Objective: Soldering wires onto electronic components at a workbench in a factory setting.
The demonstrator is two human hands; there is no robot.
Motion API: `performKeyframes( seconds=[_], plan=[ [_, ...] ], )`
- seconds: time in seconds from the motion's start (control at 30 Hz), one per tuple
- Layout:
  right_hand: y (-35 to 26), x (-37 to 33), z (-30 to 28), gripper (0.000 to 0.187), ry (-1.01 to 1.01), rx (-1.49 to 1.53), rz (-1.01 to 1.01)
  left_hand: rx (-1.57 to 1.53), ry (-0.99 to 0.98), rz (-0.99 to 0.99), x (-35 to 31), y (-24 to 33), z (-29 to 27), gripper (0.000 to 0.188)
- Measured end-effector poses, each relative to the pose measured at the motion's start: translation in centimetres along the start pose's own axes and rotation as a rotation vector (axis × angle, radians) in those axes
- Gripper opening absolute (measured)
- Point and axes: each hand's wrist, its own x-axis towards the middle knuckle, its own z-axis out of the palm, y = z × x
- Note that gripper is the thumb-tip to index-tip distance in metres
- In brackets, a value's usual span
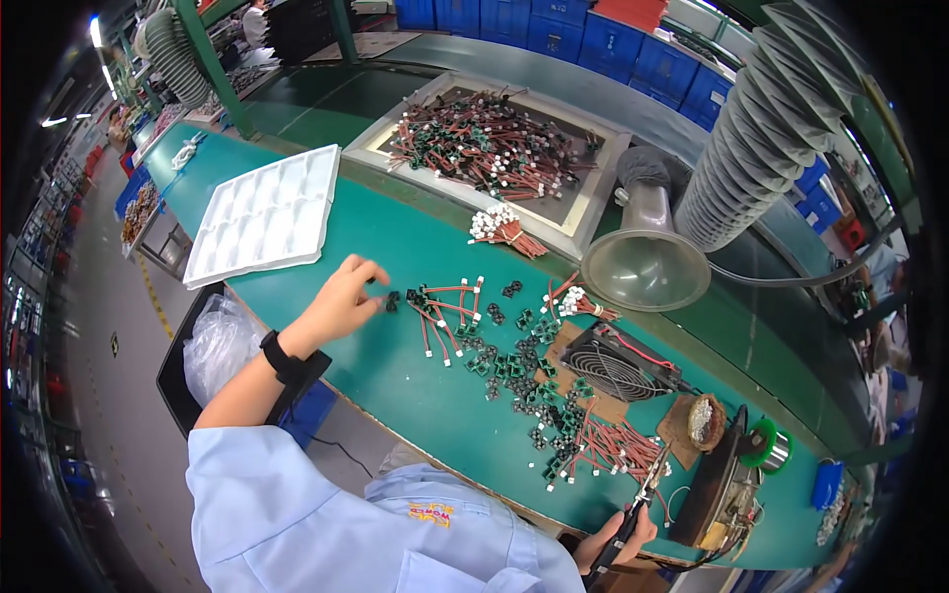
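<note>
My left hand (344, 298) hovers over the green bench, its fingers curved and apart, with nothing visible between them. Beside its fingertips lies a small black part (392, 301). A little to the right are small circuit boards with red wires and white plugs (440, 308). My right hand (633, 534), low at the right, is closed around the black handle of a soldering iron (621, 546). Its metal tip points away from me, close to a pile of red wires with white plugs (623, 447). Several loose green and black boards (509, 366) are scattered between my hands.
A white compartment tray (262, 212) stands at the left. Behind are a framed tray heaped with wired boards (484, 143), a wire bundle (509, 232) and a fume hood (647, 269). At the right are a small fan (618, 364), a cleaning dish (704, 423) and a solder spool (771, 447).
</note>
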Motion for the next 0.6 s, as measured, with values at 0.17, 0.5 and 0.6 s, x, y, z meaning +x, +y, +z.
performKeyframes(
  seconds=[0.17, 0.5, 0.6],
  plan=[
    [-0.3, 0.5, 0.1, 0.034, 0.045, 0.071, 0.044, 0.04, 0.003, 0.375, 2.2, 4.4, 0.8, 0.046],
    [-0.2, 0.4, -0.3, 0.033, -0.001, -0.006, -0.007, 0.631, -0.256, 0.497, 4.4, 6.3, 5.3, 0.042],
    [-0.4, 0.5, -0.3, 0.032, -0.033, 0.033, 0.011, 0.567, -0.223, 0.501, 4.8, 5.2, 5.5, 0.036]
  ],
)
